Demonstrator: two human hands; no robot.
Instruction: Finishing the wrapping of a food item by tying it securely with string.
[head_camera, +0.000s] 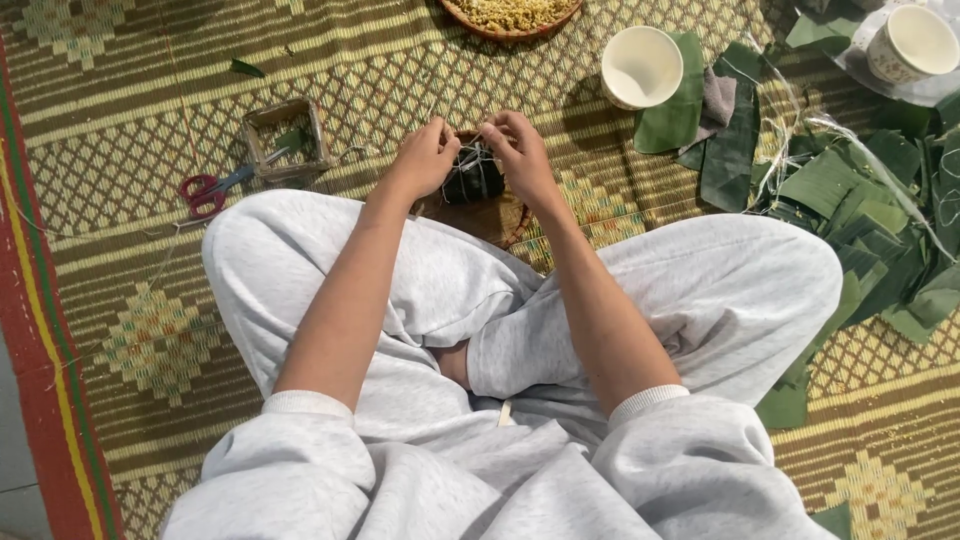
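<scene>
The woven mat (420, 60) is olive and straw-yellow, patterned with diamonds and stripes, with a red, green and yellow border at the left edge. Scissors (205, 190) at left have red handles. The leaf-wrapped parcel (472, 175) is dark green, crossed by pale string. Banana leaves (850, 215) at right are green. The far cup (640, 65) is white. The sweatpants (700, 290) are pale heather grey.

Views: one only, worn on the person's head; no second view shares the scene.
Facing: steeply down over crossed legs onto the woven mat (420, 60).
Nearness: close; forearms fill the middle, left hand (422, 160) and right hand (522, 158) just above centre.
Reach: mat's red border (30, 330) at left edge, leaf pile (860, 220) at right.
</scene>
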